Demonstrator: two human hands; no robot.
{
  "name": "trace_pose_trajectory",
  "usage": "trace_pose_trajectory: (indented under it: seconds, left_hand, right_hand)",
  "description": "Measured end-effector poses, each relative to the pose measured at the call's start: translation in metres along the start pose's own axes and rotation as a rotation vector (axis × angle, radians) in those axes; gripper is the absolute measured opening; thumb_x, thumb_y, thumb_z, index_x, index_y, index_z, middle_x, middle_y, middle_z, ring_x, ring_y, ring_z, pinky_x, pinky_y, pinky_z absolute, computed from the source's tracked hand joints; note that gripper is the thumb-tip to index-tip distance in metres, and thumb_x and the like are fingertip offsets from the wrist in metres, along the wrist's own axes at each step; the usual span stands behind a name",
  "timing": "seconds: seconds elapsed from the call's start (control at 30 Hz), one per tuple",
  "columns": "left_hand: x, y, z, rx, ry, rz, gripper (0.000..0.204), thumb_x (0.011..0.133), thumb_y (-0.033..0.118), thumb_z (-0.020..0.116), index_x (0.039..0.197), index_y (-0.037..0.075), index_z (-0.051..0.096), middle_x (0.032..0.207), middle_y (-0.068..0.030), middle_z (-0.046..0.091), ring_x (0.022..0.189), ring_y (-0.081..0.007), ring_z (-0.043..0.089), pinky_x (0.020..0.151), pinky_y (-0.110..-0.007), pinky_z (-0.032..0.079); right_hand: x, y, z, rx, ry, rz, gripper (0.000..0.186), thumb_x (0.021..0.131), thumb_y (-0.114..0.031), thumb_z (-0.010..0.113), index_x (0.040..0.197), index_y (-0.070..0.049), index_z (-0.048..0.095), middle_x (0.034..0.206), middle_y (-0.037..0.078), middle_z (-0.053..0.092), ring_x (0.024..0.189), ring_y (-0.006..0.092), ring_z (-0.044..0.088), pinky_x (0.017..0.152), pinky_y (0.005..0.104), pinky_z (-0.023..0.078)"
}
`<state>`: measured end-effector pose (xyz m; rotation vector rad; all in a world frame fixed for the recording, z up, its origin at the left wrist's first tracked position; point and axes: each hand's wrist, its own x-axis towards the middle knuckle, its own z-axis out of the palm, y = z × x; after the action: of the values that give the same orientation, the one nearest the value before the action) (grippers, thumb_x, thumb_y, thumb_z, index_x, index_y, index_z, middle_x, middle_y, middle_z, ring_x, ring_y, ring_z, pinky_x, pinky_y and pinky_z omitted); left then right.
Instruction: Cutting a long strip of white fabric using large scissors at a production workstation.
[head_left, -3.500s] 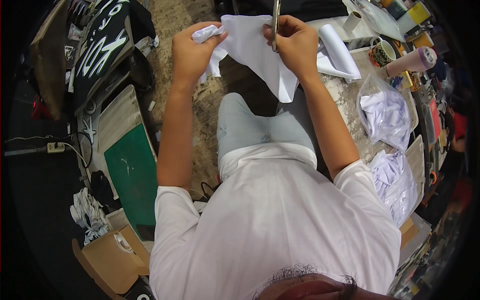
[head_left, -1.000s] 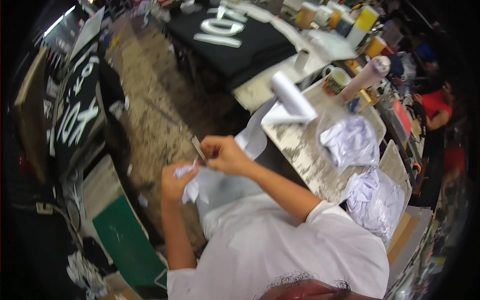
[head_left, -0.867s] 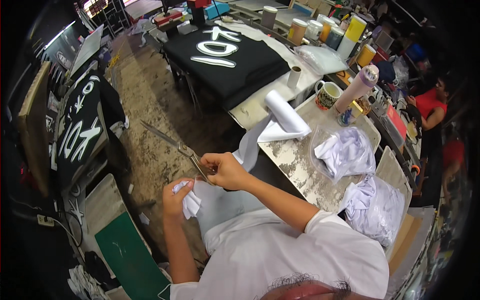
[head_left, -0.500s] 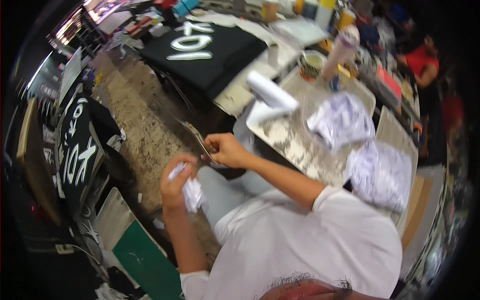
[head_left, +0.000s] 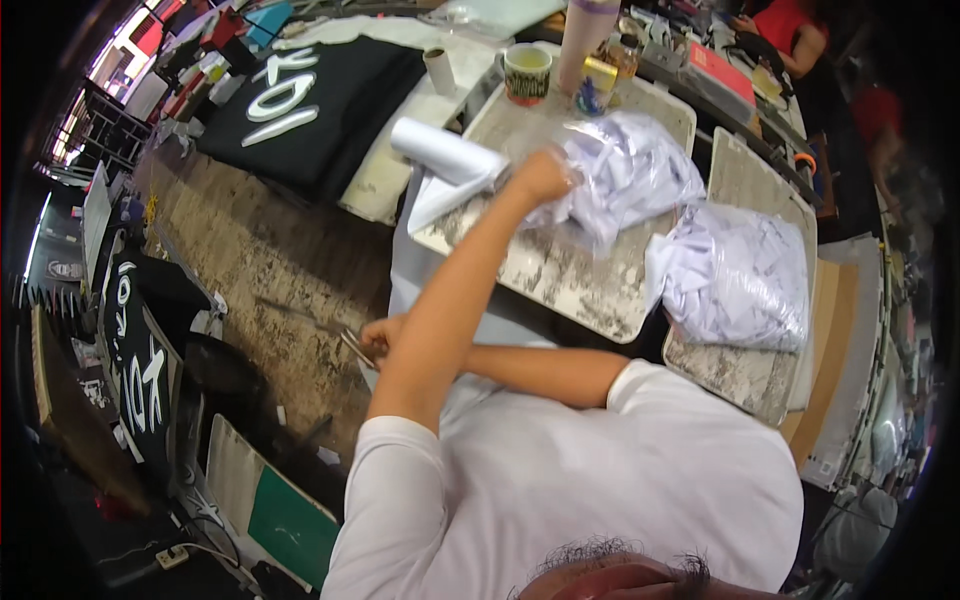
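Observation:
My left hand [head_left: 545, 175] reaches across my right forearm to the near left side of an open-looking clear plastic bag [head_left: 645, 165] full of crumpled white pieces. Its fingers are smeared by motion and partly lost against the bag, so whether it holds anything does not show. Low above the floor, my right hand [head_left: 380, 338] is closed on scissors [head_left: 352, 346] with blades pointing up and left. My left forearm covers part of that wrist. The bag lies on a worn, paint-stained board [head_left: 570, 275].
A second stuffed plastic bag [head_left: 745, 275] lies to the right. A white roll [head_left: 440, 150], a cup [head_left: 527, 75] and a tall tumbler [head_left: 585, 45] stand beyond. Black printed shirts lie on boards at far left [head_left: 290, 120] and left [head_left: 135, 350]. A person in red [head_left: 795, 30] is at far right.
My left hand has swung up and right from near my lap, with a white crumpled piece in it, to the bag. My right hand has moved down and left, still with the scissors.

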<state>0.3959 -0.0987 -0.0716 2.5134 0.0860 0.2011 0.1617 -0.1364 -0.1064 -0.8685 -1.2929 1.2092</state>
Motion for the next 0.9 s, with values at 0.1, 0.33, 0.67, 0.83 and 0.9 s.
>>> trace_pose_trajectory:
  seconds: [0.1, 0.33, 0.67, 0.83, 0.9]
  left_hand:
    - [0.03, 0.046, 0.036, -0.773, 0.279, -0.28, 0.061, 0.079, 0.027, 0.072, 0.126, -0.001, 0.045, 0.116, -0.0224, 0.06, 0.105, -0.0304, 0.059, 0.094, -0.04, 0.048]
    - [0.032, 0.041, 0.083, -0.209, 0.459, 0.104, 0.097, 0.078, 0.023, 0.073, 0.148, -0.008, 0.015, 0.139, -0.0323, 0.041, 0.13, -0.0418, 0.044, 0.111, -0.042, 0.035]
    - [-0.111, 0.053, -0.042, -0.224, 0.228, -0.075, 0.076, 0.09, 0.018, 0.067, 0.151, -0.003, 0.026, 0.151, -0.0255, 0.037, 0.139, -0.0364, 0.039, 0.113, -0.041, 0.034]
    - [-0.292, 0.035, -0.138, -1.205, -0.132, -0.146, 0.067, 0.088, 0.008, 0.068, 0.147, -0.002, 0.038, 0.141, -0.0188, 0.052, 0.125, -0.0253, 0.055, 0.103, -0.04, 0.045]
    - [-0.388, -0.034, -0.137, -1.082, -0.185, 0.001, 0.067, 0.083, 0.008, 0.073, 0.142, -0.004, 0.042, 0.136, -0.0165, 0.055, 0.122, -0.0262, 0.057, 0.103, -0.038, 0.045]
  right_hand:
    - [-0.013, 0.015, -0.008, -0.034, 0.163, 0.191, 0.029, 0.07, -0.01, 0.071, 0.097, -0.003, 0.064, 0.074, -0.001, 0.057, 0.073, 0.0086, 0.051, 0.065, 0.0296, 0.044]
    - [-0.015, 0.027, -0.004, -0.237, 0.136, 0.209, 0.025, 0.074, -0.008, 0.072, 0.097, -0.003, 0.063, 0.071, 0.0, 0.057, 0.07, 0.0096, 0.052, 0.063, 0.029, 0.043]
    - [-0.002, 0.032, -0.01, -0.257, 0.088, 0.299, 0.02, 0.078, -0.012, 0.074, 0.092, -0.003, 0.062, 0.069, -0.002, 0.055, 0.068, 0.0081, 0.051, 0.062, 0.0294, 0.042]
    - [0.006, 0.016, -0.027, -0.285, 0.119, 0.229, 0.013, 0.078, -0.001, 0.071, 0.086, -0.003, 0.06, 0.07, -0.005, 0.052, 0.066, 0.0062, 0.048, 0.063, 0.0255, 0.045]
    - [0.015, 0.003, -0.024, -0.292, 0.091, 0.186, 0.014, 0.078, 0.005, 0.069, 0.084, -0.004, 0.06, 0.071, -0.006, 0.05, 0.065, 0.0052, 0.046, 0.064, 0.0236, 0.046]
